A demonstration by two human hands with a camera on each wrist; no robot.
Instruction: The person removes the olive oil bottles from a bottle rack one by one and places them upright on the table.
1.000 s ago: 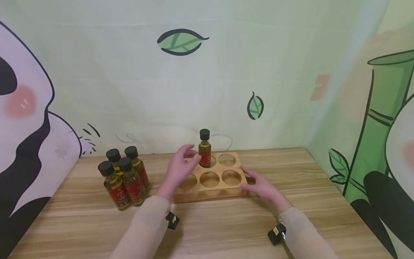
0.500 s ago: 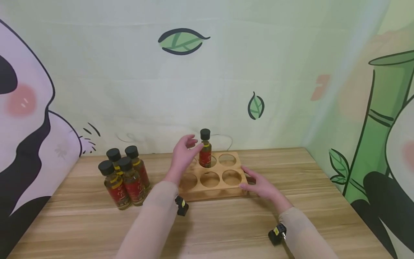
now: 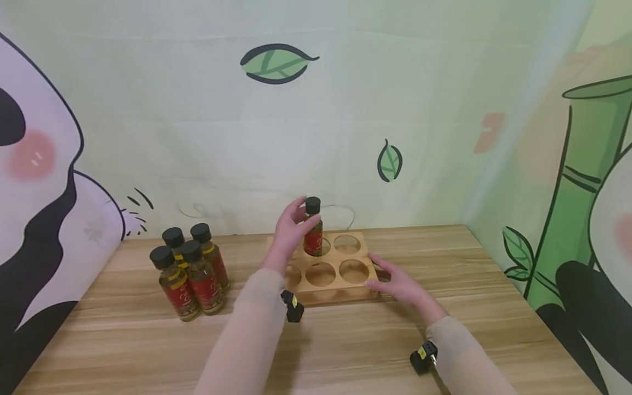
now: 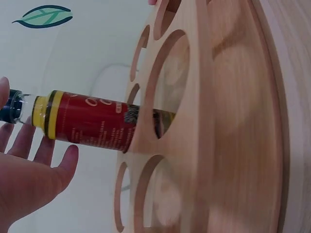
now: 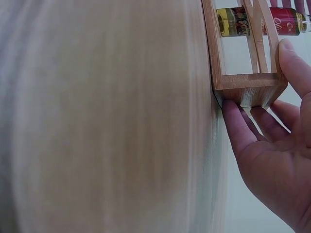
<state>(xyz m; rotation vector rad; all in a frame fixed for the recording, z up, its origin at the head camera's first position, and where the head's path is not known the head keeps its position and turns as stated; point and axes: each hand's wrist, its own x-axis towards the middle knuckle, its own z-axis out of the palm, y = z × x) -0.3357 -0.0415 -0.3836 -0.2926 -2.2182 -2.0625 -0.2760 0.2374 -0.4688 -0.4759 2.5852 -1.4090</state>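
A small oil bottle (image 3: 313, 236) with a black cap and red label stands upright in a back-row hole of the wooden bottle rack (image 3: 337, 263). My left hand (image 3: 288, 233) is at the bottle's neck and cap, thumb in front and fingers spread on the left and behind. In the left wrist view the fingers (image 4: 22, 143) look loose around the upper bottle; firm contact cannot be told. My right hand (image 3: 400, 282) holds the rack's right end. Its thumb (image 5: 290, 60) lies at the top panel, with the other fingers against the end wall.
Several matching bottles (image 3: 190, 274) stand close together on the wooden table (image 3: 355, 351), left of the rack. Other round holes (image 3: 353, 271) in the rack hold nothing. Behind the table hangs a printed backdrop (image 3: 197, 137), with a thin cord near its foot.
My left hand has moved up and right along the bottle, from beside the label to the neck and cap. The right hand, rack and bottles have stayed put.
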